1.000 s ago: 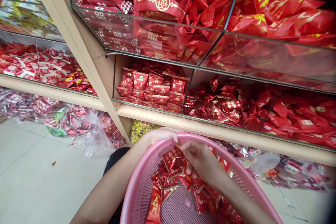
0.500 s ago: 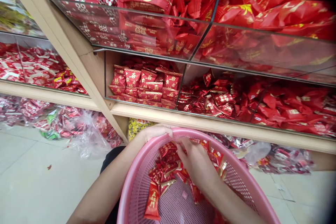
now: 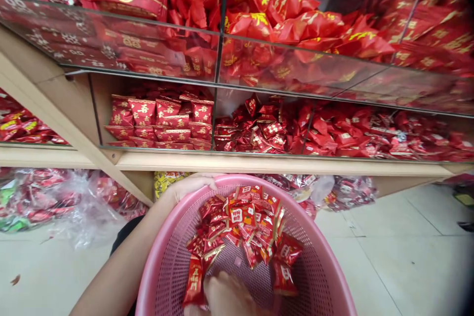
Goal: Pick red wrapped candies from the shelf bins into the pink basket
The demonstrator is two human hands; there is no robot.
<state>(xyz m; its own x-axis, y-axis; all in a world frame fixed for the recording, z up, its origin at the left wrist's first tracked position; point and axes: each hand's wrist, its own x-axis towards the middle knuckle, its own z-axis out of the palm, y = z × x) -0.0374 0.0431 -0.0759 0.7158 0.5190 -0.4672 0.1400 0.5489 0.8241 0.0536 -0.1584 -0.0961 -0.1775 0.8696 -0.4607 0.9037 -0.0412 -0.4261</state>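
Observation:
A pink plastic basket [image 3: 150, 261] with mesh walls stands in front of me, below the shelves. My left hand [image 3: 190, 186] grips its far left rim, fingers hooked over the edge. Inside lie several red wrapped sweets [image 3: 240, 215], heaped against the far wall, with a few more at the right. One longer red packet [image 3: 193, 279] with gold lettering rests at the left. Low in the basket, right beside that packet, is my right hand [image 3: 225, 294], curled and a little blurred. Its fingertips are hidden, so whatever they hold does not show.
Shelf bins with clear fronts hold red packets [image 3: 144, 111] and loose red sweets [image 3: 274, 128] ahead. A wooden ledge [image 3: 296, 163] runs just beyond the basket. Below it are plastic bags of sweets [image 3: 77, 202] and a yellow bag [image 3: 166, 180] on the tiled floor [image 3: 392, 252].
My right hand has moved from the sweets at the far side to the near left of the basket. The view has swung right; my left hand still grips the rim.

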